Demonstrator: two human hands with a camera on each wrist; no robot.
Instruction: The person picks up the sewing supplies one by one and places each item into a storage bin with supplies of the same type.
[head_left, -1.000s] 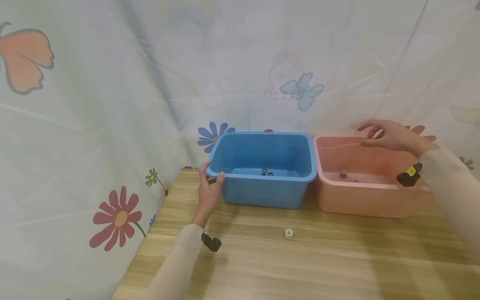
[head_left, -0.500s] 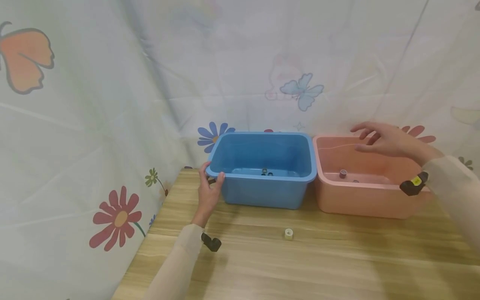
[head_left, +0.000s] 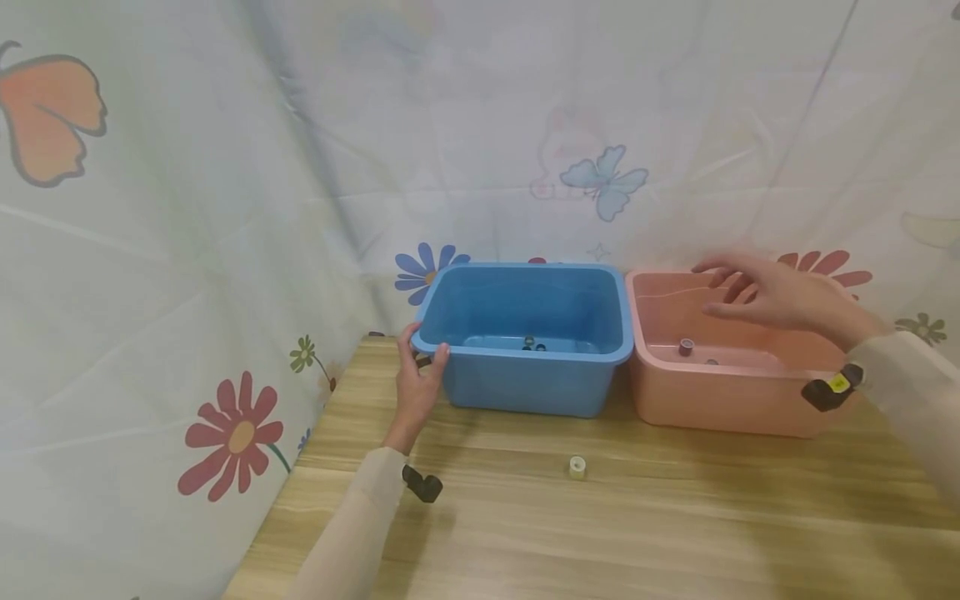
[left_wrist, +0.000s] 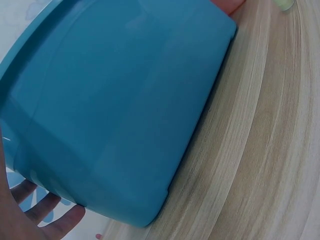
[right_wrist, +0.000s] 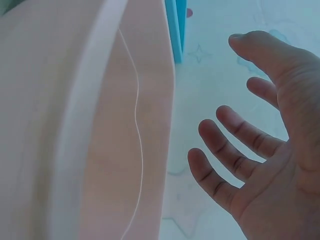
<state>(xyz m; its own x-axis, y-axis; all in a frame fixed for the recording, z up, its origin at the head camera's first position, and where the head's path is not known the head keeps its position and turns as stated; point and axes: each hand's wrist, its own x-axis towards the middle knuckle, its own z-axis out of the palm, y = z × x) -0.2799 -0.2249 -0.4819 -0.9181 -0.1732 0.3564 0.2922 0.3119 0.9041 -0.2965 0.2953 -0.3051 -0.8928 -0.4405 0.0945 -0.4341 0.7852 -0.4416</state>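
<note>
A blue plastic bin (head_left: 525, 383) stands on the table, its left front corner gripped at the rim by my left hand (head_left: 417, 396). The thumb lies on the front wall and the fingers reach round the left side, as their tips (left_wrist: 70, 220) show in the left wrist view. My right hand (head_left: 783, 298) hovers over the pink bin (head_left: 720, 404) with fingers spread and slightly bent. Nothing is in its palm in the right wrist view. Small dark ring-like pieces (head_left: 529, 342) lie in the blue bin. A small grey tube piece (head_left: 686, 347) lies in the pink one.
In front of the bins, a short cream-coloured tube piece (head_left: 577, 467) rests on the wood-grain table (head_left: 660, 533). The two bins stand side by side, rims close together. A printed curtain (head_left: 480, 167) hangs behind and to the left.
My right hand has drifted left and a little down over the pink bin, staying relaxed. The left hand, the bins and the pieces have not moved.
</note>
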